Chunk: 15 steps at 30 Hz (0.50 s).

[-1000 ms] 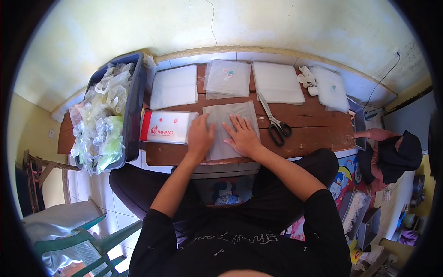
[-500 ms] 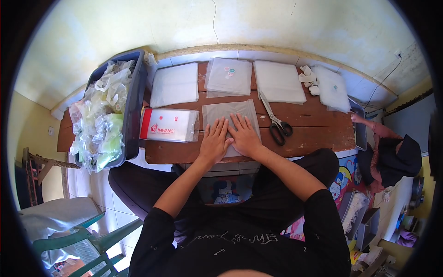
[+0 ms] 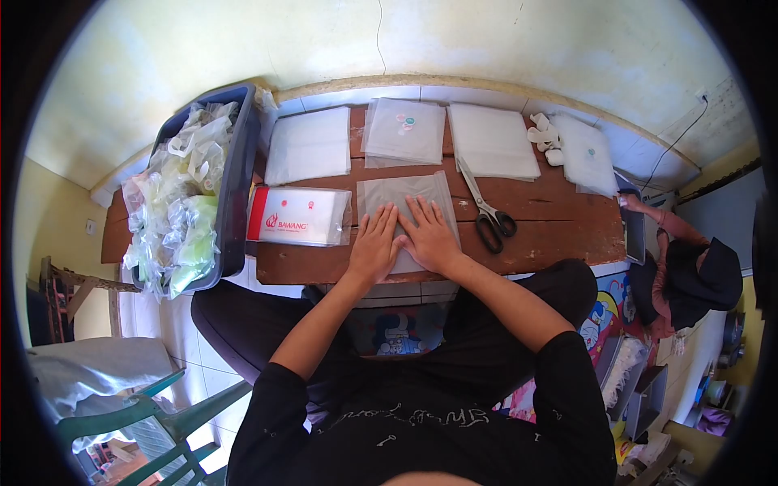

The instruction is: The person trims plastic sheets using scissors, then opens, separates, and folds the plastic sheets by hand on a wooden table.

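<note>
Left hand [image 3: 374, 247] in the head view is open and palm-down, fingers pointing up the frame, gripping nothing; same deal with the right hand [image 3: 432, 243], thumbs close together. Both lie on the translucent plastic sheet [image 3: 397, 189] at the center of the frame, near the front edge of the wooden table [image 3: 567, 227]. My read is that the spread palms press that slippery film flat and stop it sliding, tbh. Just right of it are the scissors [image 3: 487, 213], blades aimed up the frame and handles nearer the person, so probably angled for an easy grab. Left of the sheet is the red-and-white BAWANG pack [image 3: 296, 215]. Plastic stacks line the back of the table along the upper part of the frame, which I guess frees up the front for working. Over on the left, a dark bin [image 3: 237, 190] holds crumpled bags [image 3: 193, 235], and another person [image 3: 705, 275] is off at the right edge.
</note>
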### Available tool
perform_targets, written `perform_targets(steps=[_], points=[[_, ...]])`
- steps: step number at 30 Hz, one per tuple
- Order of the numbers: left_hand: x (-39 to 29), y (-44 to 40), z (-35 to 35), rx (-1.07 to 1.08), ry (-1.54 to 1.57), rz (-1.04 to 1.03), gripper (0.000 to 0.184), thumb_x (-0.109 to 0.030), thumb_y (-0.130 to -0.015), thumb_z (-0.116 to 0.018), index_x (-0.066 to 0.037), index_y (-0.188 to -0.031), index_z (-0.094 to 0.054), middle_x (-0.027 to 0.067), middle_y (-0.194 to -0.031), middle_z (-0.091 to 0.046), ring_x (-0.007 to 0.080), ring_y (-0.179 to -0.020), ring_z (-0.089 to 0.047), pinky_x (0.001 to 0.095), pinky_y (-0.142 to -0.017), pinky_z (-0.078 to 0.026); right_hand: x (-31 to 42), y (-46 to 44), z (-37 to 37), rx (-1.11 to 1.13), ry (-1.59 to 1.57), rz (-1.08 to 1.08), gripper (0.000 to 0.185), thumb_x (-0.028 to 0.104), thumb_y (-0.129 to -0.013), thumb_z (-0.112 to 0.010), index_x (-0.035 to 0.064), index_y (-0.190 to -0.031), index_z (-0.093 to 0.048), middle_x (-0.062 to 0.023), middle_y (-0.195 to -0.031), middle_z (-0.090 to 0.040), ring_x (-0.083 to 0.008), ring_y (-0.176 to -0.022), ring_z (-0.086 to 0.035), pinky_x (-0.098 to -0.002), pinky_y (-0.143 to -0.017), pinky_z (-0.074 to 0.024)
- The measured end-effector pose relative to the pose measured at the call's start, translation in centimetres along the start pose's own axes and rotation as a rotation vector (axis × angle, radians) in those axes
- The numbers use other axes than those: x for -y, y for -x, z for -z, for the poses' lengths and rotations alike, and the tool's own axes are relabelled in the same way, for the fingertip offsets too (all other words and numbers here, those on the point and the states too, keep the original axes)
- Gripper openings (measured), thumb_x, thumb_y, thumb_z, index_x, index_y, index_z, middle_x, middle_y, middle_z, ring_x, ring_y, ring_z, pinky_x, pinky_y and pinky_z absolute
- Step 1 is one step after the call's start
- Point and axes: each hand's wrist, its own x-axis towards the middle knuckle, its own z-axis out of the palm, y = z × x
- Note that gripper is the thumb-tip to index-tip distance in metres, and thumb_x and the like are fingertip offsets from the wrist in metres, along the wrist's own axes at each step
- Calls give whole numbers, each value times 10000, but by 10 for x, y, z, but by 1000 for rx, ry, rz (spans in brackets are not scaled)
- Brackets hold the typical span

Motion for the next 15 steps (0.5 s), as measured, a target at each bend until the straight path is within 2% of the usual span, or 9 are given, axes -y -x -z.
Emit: perform_targets(steps=[1, 3, 4, 6, 7, 9, 15], points=[[1, 0, 2, 2, -2, 3, 611, -364, -1008, -434, 8, -1484, -339, 165, -1546, -347, 286, -1461, -273, 463, -1189, -176, 1, -1, 0, -28, -17, -4, 621, 428, -947, -517, 116, -1474, -415, -203, -1560, -292, -394, -1451, -248, -534, -1176, -170], [3, -2, 7, -67, 131, 1, 501, -249, -1000, -461, 15, -1424, -428, 178, -1471, -449, 310, -1401, -368, 450, -1159, -248, 2, -2, -1, -56, -37, -7, 619, 447, -947, -516, 120, -1466, -431, -211, -1551, -310, -400, -1448, -255, -539, -1172, -177], [5, -3, 7, -66, 131, 2, 501, -249, -1000, -461, 15, -1424, -428, 178, -1471, -449, 310, -1401, -368, 450, -1159, -248, 2, -2, 0, -58, -28, 1, 619, 453, -947, -517, 126, -1466, -431, -211, -1547, -317, -401, -1443, -263, -539, -1170, -181], [11, -5, 8, -173, 197, -33, 404, -145, -974, -485, 17, -1343, -513, 183, -1349, -557, 332, -1298, -475, 429, -1098, -337, 1, -1, 1, -61, -18, 6, 620, 459, -947, -517, 132, -1467, -431, -211, -1544, -323, -403, -1439, -271, -540, -1169, -185], [13, -6, 11, -173, 197, -34, 404, -145, -974, -485, 17, -1343, -513, 183, -1349, -557, 332, -1298, -475, 429, -1098, -337, 1, -1, 1, -62, -17, 9, 619, 458, -948, -518, 133, -1468, -430, -212, -1542, -326, -403, -1435, -279, -541, -1167, -188], [17, -7, 15, -192, 258, 8, 357, -70, -941, -509, 20, -1282, -557, 188, -1250, -610, 344, -1217, -532, 422, -1044, -390, 1, -1, 1, -62, -18, 11, 619, 456, -948, -519, 135, -1469, -429, -214, -1540, -329, -404, -1431, -287, -542, -1166, -191], [26, -10, 21, -213, 300, 89, 338, -28, -926, -528, 5, -1258, -582, 191, -1221, -625, 350, -1204, -548, 416, -1045, -407, 1, -1, 1, -72, -17, 19, 613, 451, -946, -526, 145, -1468, -431, -216, -1540, -328, -407, -1429, -290, -546, -1162, -201]])
